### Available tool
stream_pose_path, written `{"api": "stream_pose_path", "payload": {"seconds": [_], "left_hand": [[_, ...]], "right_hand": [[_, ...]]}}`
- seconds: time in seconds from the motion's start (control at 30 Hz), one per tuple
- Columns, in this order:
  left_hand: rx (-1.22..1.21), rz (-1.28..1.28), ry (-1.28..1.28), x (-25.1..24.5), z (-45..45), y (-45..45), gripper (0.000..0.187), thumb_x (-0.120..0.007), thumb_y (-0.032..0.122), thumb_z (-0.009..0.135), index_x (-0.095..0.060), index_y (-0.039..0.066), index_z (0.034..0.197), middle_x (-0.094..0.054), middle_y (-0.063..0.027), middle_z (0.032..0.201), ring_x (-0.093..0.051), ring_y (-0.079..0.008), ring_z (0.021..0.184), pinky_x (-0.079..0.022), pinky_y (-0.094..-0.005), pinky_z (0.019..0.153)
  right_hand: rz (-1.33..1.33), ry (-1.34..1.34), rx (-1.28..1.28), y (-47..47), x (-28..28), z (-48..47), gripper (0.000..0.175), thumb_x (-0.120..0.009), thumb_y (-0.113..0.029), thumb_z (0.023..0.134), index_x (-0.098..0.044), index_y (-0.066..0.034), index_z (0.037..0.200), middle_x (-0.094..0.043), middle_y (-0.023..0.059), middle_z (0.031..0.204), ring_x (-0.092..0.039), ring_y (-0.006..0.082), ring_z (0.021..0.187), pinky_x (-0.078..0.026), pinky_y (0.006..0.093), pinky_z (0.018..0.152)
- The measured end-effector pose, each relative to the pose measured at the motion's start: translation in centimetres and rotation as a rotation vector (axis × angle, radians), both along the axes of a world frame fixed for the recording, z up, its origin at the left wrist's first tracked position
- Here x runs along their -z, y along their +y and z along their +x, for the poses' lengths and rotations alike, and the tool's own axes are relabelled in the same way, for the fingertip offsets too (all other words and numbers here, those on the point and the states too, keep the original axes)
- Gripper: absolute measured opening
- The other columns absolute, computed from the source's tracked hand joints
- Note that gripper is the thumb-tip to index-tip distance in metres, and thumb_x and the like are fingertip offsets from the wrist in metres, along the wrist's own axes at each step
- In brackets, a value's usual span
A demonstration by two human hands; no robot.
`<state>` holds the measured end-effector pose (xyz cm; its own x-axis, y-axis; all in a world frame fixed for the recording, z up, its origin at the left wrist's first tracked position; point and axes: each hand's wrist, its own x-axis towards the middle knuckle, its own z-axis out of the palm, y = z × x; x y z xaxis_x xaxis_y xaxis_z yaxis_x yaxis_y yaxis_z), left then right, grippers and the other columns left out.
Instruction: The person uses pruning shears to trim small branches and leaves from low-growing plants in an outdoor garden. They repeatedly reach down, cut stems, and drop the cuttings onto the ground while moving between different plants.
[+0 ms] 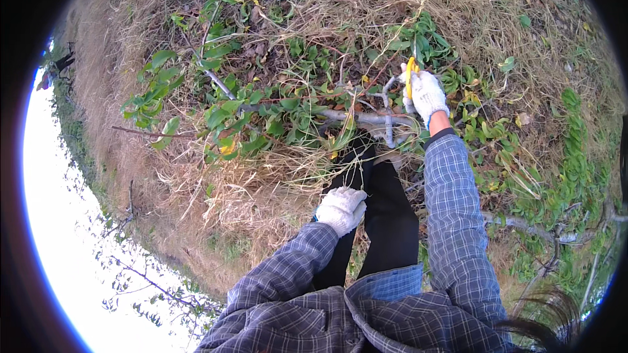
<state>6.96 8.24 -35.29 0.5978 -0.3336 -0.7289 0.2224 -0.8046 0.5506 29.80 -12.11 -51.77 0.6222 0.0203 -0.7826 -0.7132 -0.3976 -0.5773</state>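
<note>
My left hand [341, 210], in a white knit glove, is closed around a bunch of thin grass stems [346, 169] in front of my legs. The stems fan out forward over a leafy branch. Farther ahead and to the right, my right hand [427, 92], also gloved in white, grips a yellow-handled hand tool [411, 76]. A narrow metal part [415, 50] points forward from it into green leaves [428, 34]; its tip is hidden. Just left of that hand, a grey forked branch [387, 113] lies across the ground, partly covered by leaves and grass.
Dry cut grass [245, 186] covers much of the ground. On the left, a leafy branch [216, 81] sticks up. A thicker grey branch [525, 225] with green shoots [571, 147] runs along the right. My black-trousered legs [390, 220] are below the hands.
</note>
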Motion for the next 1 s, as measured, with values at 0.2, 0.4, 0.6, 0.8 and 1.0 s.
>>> {"api": "stream_pose_path", "payload": {"seconds": [0.2, 0.4, 0.6, 0.8, 1.0], "left_hand": [[0.000, -0.003, -0.043, 0.2, -0.3, 0.0, 0.027, -0.063, 0.022, 0.090, -0.068, 0.007, 0.111, -0.071, -0.0139, 0.100, -0.065, -0.0347, 0.100, -0.050, -0.0473, 0.092], [-0.019, -0.007, -0.019, 0.3, -0.5, 0.1, 0.027, -0.063, 0.024, 0.090, -0.068, 0.007, 0.111, -0.071, -0.0140, 0.099, -0.065, -0.0347, 0.100, -0.050, -0.0473, 0.092], [-0.052, 0.016, -0.014, 0.4, -0.8, 0.2, 0.028, -0.064, 0.025, 0.090, -0.069, 0.009, 0.113, -0.071, -0.0144, 0.099, -0.065, -0.0352, 0.100, -0.050, -0.0477, 0.092], [-0.042, 0.014, -0.009, 0.7, -1.1, 0.3, 0.029, -0.064, 0.027, 0.091, -0.068, 0.008, 0.113, -0.071, -0.0153, 0.099, -0.065, -0.0362, 0.098, -0.050, -0.0487, 0.091], [-0.044, 0.005, -0.003, 0.4, -0.5, 0.3, 0.026, -0.065, 0.029, 0.090, -0.067, 0.007, 0.103, -0.070, -0.0165, 0.095, -0.065, -0.0375, 0.096, -0.049, -0.0499, 0.088]], "right_hand": [[0.720, 0.281, 0.394, -0.8, -4.5, -3.2, 0.034, -0.063, -0.042, 0.099, -0.059, -0.0104, 0.111, -0.063, 0.0032, 0.073, -0.064, 0.0173, 0.058, -0.052, 0.0325, 0.049], [1.033, 0.686, 0.169, 5.3, -6.5, -9.0, 0.024, -0.054, -0.038, 0.105, -0.059, -0.0163, 0.115, -0.063, 0.0020, 0.077, -0.062, 0.0147, 0.061, -0.051, 0.0301, 0.052], [1.035, 0.888, 0.175, 11.7, -4.7, -11.3, 0.021, -0.055, -0.039, 0.104, -0.058, -0.0188, 0.105, -0.059, -0.0036, 0.080, -0.059, 0.0119, 0.060, -0.047, 0.0290, 0.049], [0.837, 0.816, 0.157, 14.5, -4.6, -9.3, 0.029, -0.060, -0.041, 0.101, -0.062, -0.0168, 0.115, -0.054, -0.0041, 0.065, -0.055, 0.0139, 0.051, -0.043, 0.0309, 0.039], [0.875, 0.787, 0.253, 15.1, -5.1, -9.7, 0.055, -0.063, -0.033, 0.095, -0.050, -0.0100, 0.143, -0.052, -0.0020, 0.064, -0.053, 0.0144, 0.048, -0.042, 0.0308, 0.036]]}}
